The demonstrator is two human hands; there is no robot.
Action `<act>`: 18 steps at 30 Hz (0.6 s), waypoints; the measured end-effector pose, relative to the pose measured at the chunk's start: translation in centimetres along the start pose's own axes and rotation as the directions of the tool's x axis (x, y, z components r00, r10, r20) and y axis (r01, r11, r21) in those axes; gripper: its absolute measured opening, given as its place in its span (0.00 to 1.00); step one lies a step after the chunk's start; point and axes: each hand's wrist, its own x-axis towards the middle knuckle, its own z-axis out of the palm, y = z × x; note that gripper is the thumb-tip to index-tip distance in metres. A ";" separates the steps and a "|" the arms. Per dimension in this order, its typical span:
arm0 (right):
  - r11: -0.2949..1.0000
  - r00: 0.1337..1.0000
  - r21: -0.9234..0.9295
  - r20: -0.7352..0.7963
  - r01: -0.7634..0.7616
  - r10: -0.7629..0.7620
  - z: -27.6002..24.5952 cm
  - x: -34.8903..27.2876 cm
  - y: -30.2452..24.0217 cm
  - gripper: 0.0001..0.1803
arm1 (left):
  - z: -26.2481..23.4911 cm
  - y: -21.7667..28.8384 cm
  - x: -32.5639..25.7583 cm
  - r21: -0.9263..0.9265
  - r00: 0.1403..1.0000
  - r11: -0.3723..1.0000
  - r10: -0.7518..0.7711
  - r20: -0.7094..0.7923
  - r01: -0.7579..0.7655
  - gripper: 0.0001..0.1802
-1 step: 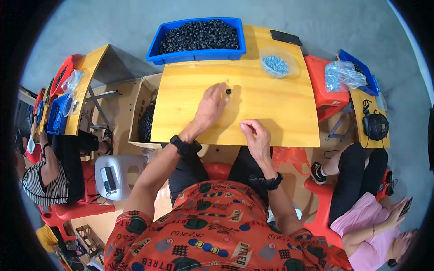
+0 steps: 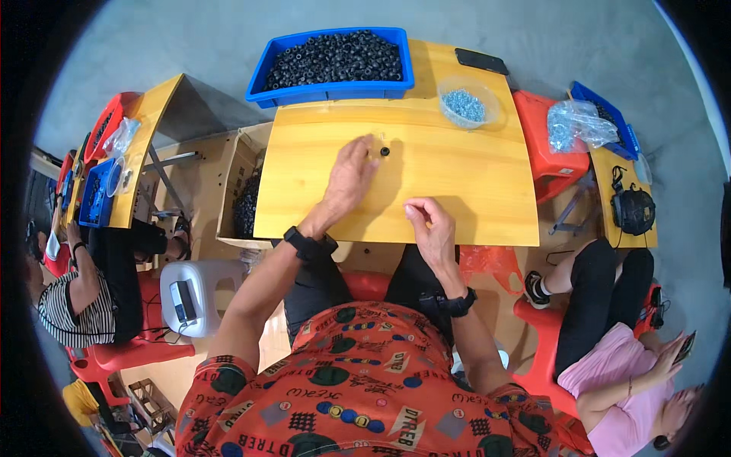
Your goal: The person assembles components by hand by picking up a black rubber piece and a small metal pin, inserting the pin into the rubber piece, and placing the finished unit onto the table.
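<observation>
On the yellow wooden table (image 2: pixel 304 175) lies a small black ring-shaped part (image 2: pixel 384 151), with a tiny clear piece just beyond it. My left hand (image 2: pixel 352 177) is just left of the black part, its fingers stretched out over the tabletop and apart from it. Nothing shows in that hand. Near the table's front edge, my right hand (image 2: pixel 435 232) has its thumb and fingers curled together in a pinch. Whatever may be between those fingertips is hidden.
A blue tray (image 2: pixel 327 97) of black ring-shaped parts stands at the far left. To its right are a round clear tub (image 2: pixel 487 114) of small pale-blue pieces and a dark phone (image 2: pixel 481 61). A red stool (image 2: pixel 552 164) adjoins the table's right side. People sit on both sides.
My left hand has shifted slightly left, away from the black ring-shaped part. My right hand keeps its pinch in nearly the same place.
</observation>
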 end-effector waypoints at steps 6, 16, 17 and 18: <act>0.972 0.988 -0.182 0.017 0.152 -0.151 0.7 3.1 0.1 0.10 | -3.7 -2.9 0.8 -0.105 0.979 0.979 -0.186 -0.078 0.177 0.17; 0.957 0.989 -0.253 -0.014 0.140 -0.148 1.9 2.3 1.0 0.07 | -2.1 -0.3 2.7 0.107 0.987 0.982 -0.161 0.024 0.157 0.16; 0.955 0.985 -0.248 -0.018 0.163 -0.173 1.9 2.2 0.9 0.06 | -2.0 0.0 2.7 0.224 0.989 0.965 -0.144 0.032 0.133 0.16; 0.952 0.980 -0.243 -0.023 0.186 -0.197 1.9 2.2 0.9 0.05 | -1.8 -0.1 2.7 0.222 0.989 0.966 -0.143 0.032 0.132 0.16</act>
